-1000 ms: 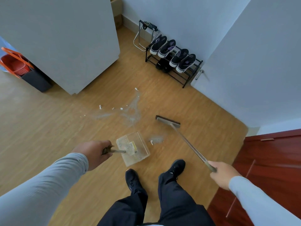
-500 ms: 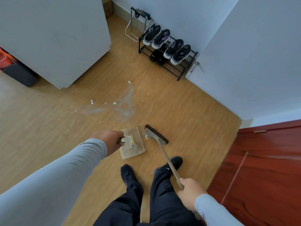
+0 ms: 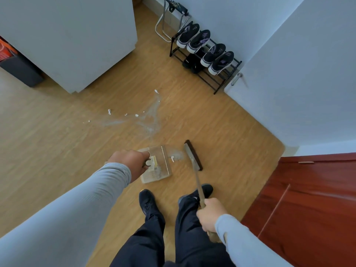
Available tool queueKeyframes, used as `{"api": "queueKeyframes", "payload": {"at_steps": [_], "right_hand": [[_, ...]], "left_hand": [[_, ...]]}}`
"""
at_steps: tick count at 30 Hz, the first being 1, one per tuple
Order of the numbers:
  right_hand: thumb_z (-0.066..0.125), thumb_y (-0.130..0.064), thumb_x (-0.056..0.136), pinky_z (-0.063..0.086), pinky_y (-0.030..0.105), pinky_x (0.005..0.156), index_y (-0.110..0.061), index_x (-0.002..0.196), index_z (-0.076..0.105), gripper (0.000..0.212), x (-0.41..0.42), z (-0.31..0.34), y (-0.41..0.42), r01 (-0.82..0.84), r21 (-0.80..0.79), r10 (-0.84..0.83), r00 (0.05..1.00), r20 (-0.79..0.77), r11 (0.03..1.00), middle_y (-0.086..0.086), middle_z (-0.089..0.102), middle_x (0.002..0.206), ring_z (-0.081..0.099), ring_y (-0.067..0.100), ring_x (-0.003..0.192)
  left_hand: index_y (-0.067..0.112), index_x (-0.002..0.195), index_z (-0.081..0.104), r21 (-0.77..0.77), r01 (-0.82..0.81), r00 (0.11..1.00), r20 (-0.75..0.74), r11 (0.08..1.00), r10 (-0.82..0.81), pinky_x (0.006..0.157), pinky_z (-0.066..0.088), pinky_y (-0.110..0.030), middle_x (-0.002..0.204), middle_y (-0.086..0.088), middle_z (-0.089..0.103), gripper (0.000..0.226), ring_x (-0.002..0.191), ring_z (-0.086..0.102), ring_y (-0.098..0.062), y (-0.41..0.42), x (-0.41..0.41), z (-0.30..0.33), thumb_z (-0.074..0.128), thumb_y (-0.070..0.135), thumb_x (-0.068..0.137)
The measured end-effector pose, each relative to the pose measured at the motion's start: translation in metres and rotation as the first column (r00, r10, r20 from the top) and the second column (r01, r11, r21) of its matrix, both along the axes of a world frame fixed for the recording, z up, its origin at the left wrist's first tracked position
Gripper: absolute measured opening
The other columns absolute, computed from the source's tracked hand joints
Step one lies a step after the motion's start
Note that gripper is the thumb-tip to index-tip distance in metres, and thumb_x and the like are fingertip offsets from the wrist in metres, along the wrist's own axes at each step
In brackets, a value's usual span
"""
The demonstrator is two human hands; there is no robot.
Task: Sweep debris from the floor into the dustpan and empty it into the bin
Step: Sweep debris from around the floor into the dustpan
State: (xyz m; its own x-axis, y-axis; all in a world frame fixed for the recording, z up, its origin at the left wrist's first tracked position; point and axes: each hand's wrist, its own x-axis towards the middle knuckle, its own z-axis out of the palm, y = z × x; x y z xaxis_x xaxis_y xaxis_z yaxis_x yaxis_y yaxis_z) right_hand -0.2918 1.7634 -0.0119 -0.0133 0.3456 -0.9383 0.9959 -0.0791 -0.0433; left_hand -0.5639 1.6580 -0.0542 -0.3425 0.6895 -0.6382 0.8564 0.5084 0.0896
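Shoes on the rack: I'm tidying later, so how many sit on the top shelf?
4, side by side on the rack's top shelf: shoes at. More dark shoes lie below, partly hidden and uncountable.

This is a home, seemingly an entrance hall or passage by a door. A low black shoe rack stands against the pale wall, holding pairs of dark trainers, with a folded metal frame leaning beside it. The floor is wood-patterned laminate, scattered with white crumbs and dusty smears. A white door with a lever handle meets the rack, and a dark red wooden door stands at the right. A black bin sits behind a white wall corner.
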Motion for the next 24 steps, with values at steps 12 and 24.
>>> {"api": "queueKeyframes", "payload": {"at_steps": [12,24], "right_hand": [[0.054,-0.001,0.091,0.032,0.024,0.039,-0.028,0.154,0.036,0.071,0.046,0.08,0.034,0.19,-0.176,-0.209,0.973,-0.094,0.966,0.007,0.053,0.057,0.038,0.016,0.04],[0.047,-0.008,0.085,0.06,0.036,0.071,-0.012,0.119,0.059,0.036,-0.014,0.014,0.007,-0.335,-0.137,0.342,0.939,0.028,0.932,0.005,0.061,0.073,0.06,0.02,0.059]], "left_hand": [[0.036,0.113,0.053,0.032,0.017,1.0,-0.004,0.999,-0.016,0.052,0.044,-0.03,0.078,0.01,0.06,0.021,0.066,0.059,-0.019,-0.001,-0.007,-0.001,0.044,0.049,0.098],[0.036,0.106,0.052,0.061,0.004,1.0,-0.01,0.998,-0.003,0.05,0.041,-0.029,0.08,0.011,0.063,0.018,0.067,0.061,-0.017,-0.006,-0.007,-0.005,0.046,0.051,0.097]]}}
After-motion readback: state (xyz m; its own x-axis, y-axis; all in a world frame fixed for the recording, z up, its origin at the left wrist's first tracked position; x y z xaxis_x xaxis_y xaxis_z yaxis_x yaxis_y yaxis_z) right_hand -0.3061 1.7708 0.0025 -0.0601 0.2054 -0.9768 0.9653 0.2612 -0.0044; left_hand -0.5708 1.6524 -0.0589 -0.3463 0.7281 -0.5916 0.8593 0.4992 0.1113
